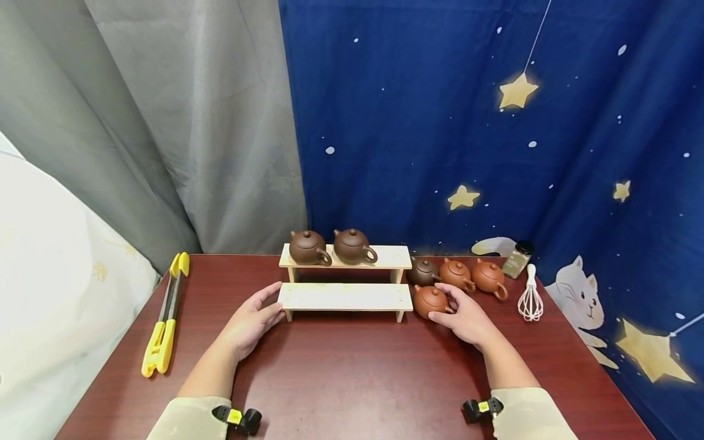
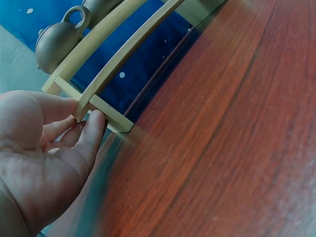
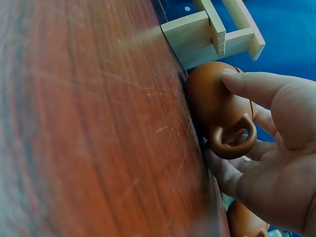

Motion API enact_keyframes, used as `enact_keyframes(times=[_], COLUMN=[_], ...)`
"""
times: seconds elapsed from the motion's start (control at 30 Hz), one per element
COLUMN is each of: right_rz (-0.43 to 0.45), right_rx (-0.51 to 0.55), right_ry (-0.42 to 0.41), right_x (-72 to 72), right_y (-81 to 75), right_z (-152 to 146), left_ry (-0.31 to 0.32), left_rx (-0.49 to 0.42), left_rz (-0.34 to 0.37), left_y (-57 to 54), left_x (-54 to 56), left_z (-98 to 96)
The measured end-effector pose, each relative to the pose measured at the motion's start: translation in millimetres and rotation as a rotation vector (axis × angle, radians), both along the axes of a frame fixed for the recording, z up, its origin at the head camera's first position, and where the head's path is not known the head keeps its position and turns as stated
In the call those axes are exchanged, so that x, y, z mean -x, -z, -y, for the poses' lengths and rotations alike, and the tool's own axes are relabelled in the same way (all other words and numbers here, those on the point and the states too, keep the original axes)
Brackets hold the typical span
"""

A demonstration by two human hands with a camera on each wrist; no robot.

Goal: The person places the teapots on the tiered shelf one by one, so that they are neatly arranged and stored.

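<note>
A pale wooden two-step stand (image 1: 345, 296) stands on the table. My left hand (image 1: 254, 321) holds the left end of its lower step, with thumb and fingertips at the board's end and leg in the left wrist view. My right hand (image 1: 467, 316) grips a reddish-brown teapot (image 1: 431, 302) beside the stand's right end. In the right wrist view the thumb presses the pot's body near the handle (image 3: 234, 143), and the other fingers reach round its far side. Two dark brown teapots, one at the left (image 1: 308, 247) and one nearer the middle (image 1: 352, 246), sit on the upper step.
Behind the held pot stand a dark teapot (image 1: 422, 271) and two reddish-brown ones (image 1: 454, 274). A jar with a black lid (image 1: 518, 260) and a white whisk (image 1: 530, 296) lie farther right. Yellow-handled tongs (image 1: 165, 318) lie at the left. Curtains hang behind the table (image 1: 352, 373).
</note>
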State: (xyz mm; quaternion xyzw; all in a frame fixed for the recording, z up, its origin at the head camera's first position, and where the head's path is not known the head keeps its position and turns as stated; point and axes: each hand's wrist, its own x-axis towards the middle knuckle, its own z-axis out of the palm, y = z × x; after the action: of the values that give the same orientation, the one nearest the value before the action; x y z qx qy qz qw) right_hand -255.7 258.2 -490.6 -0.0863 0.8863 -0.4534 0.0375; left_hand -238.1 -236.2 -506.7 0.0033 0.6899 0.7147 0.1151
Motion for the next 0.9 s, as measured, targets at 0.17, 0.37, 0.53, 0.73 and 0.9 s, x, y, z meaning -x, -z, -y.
enact_keyframes(times=[0.17,0.37,0.53,0.73,0.9], right_rz=[0.007,0.005,-0.047,-0.106,-0.133], right_rx=[0.013,0.048,0.139,0.209,0.233], right_ry=[0.02,0.041,0.052,0.078,0.063], right_x=[1.6,0.2,-4.6,-14.2,-11.6], right_y=[1.9,-3.6,-22.9,-48.8,-65.5], right_z=[-2.1,-3.9,-0.2,12.8,30.5], left_ry=[-0.002,-0.006,-0.004,0.009,0.01], left_rx=[0.0,0.001,0.001,-0.001,0.003], left_rz=[0.002,0.003,0.002,-0.006,0.001], left_y=[-0.1,-0.1,-0.3,-1.1,-1.3], left_x=[0.1,0.4,0.0,0.8,-0.2], left_z=[-0.4,-0.4,0.4,-0.1,-0.2])
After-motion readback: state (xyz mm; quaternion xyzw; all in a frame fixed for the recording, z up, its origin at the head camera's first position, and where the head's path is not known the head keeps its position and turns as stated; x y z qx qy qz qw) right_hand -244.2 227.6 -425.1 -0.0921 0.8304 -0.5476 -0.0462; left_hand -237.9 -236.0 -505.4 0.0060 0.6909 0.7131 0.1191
